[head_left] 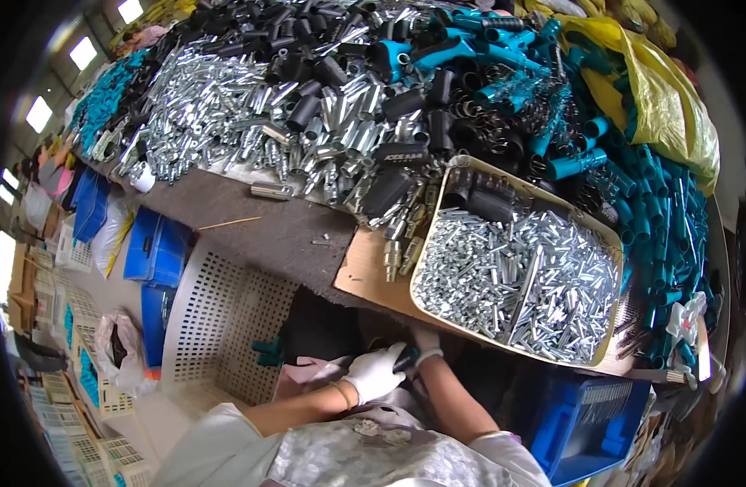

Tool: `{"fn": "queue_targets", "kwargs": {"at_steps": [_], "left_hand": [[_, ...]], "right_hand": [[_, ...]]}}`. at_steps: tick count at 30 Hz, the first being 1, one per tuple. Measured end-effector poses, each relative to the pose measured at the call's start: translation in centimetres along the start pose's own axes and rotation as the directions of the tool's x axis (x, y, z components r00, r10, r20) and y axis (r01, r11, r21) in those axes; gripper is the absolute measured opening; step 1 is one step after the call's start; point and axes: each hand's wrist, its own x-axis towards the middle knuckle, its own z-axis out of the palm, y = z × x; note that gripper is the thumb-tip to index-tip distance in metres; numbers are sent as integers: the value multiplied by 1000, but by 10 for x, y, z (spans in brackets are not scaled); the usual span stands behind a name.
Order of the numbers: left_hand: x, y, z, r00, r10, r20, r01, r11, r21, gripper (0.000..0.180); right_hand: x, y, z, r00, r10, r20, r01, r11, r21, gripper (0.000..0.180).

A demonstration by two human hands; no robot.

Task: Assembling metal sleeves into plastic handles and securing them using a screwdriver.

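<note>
In front of my lap, under the table's near edge, my left hand (375,373) in a white glove is closed around a dark piece (405,358). Only part of that piece shows, so its kind is unclear. Close beside it is my right hand (426,339), with a white band at the wrist; its fingers are hidden in shadow. Above both hands, a cream tray (418,302) on the table carries many small silver metal pins and a few black sleeves. Several silver fittings (392,258) lie left of the tray.
Heaped across the table are silver metal parts (202,105), black sleeves (304,112) and teal tubes (580,165), with a yellow sack (665,101) at the right. A white perforated basket (219,316) holding a teal piece (267,352) stands left; a blue crate (588,422) sits right.
</note>
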Motion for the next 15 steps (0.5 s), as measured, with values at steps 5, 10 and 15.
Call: {"fn": "queue_targets", "kwargs": {"at_steps": [5,10,15], "left_hand": [[20,-9,25,999,-38,-20,38,999,19,34],[22,-16,24,999,-20,-29,20,1000,10,30],[16,-17,25,998,1,-65,1,999,33,30]], "right_hand": [[-39,-82,-29,864,275,-422,65,770,635,19],[-46,-104,-48,906,274,-323,-112,891,441,21],[-54,-95,-46,948,185,-258,13,791,612,22]]}}
